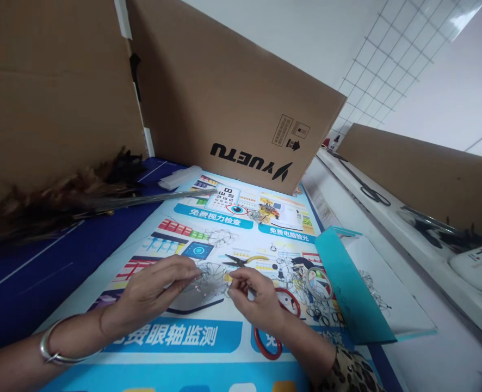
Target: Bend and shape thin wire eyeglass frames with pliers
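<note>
My left hand [161,286] is closed in a pinch at the fingertips, on what looks like a piece of thin wire [213,272]. Opposite it, a small gap away, my right hand [257,296] is also pinched; anything between its fingers is too small to make out. Just beyond the hands lie pliers [238,262] with dark jaws and yellow handles. Red-handled scissors [289,300] are partly covered by my right wrist. To the right, loose wire loops [296,272] surround a roll of tape [319,283].
A teal box [347,283] with tangled wire inside stands at the right. Dark brown feathers [78,188] with long thin stems lie at the left. Tall cardboard panels [233,92] close off the back and left. Black-handled scissors [374,193] rest on the white ledge [408,239].
</note>
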Motion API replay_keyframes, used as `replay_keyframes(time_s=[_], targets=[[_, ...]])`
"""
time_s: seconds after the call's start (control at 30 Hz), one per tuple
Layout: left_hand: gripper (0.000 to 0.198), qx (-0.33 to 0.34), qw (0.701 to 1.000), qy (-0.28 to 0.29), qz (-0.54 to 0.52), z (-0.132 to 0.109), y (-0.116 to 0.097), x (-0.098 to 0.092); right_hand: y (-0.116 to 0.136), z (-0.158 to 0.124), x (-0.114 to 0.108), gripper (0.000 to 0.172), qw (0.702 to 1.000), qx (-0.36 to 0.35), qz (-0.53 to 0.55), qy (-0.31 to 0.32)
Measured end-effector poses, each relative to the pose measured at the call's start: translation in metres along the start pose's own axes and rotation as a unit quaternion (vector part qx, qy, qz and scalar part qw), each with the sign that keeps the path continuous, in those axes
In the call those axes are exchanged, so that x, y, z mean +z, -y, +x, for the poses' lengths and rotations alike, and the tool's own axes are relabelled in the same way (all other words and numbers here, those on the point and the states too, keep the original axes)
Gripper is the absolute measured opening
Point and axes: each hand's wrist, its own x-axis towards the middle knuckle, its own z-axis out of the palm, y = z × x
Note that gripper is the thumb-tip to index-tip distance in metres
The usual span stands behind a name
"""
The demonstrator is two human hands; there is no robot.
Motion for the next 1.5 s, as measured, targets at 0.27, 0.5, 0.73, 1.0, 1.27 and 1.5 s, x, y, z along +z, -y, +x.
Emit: replay_keyframes(time_s=[0.27, 0.5, 0.73, 1.0, 1.27, 1.5], targets=[[0.016, -0.010, 0.999, 0.009, -0.034, -0.004, 0.001, 0.007, 0.000, -0.001, 0.003, 0.027, 1.000, -0.021, -0.013, -0.020], [0.015, -0.002, 0.998, 0.017, -0.053, -0.001, -0.005, 0.009, 0.000, -0.004, 0.006, 0.028, 0.998, -0.031, -0.033, -0.043], [0.015, 0.025, 0.998, 0.014, -0.051, 0.001, -0.006, 0.005, -0.005, -0.005, 0.008, 0.034, 0.999, -0.016, -0.027, -0.035], [0.014, 0.039, 0.999, 0.008, -0.037, 0.001, -0.008, 0.004, -0.004, -0.004, 0.006, 0.028, 0.998, -0.024, -0.050, -0.033], [0.017, 0.041, 0.997, 0.023, -0.056, -0.002, -0.006, 0.005, -0.001, -0.003, 0.006, 0.010, 0.990, -0.082, -0.110, -0.041], [0.018, 0.056, 0.998, 0.007, -0.038, 0.005, -0.011, 0.003, -0.004, -0.007, 0.003, 0.016, 0.972, -0.145, -0.181, -0.018]])
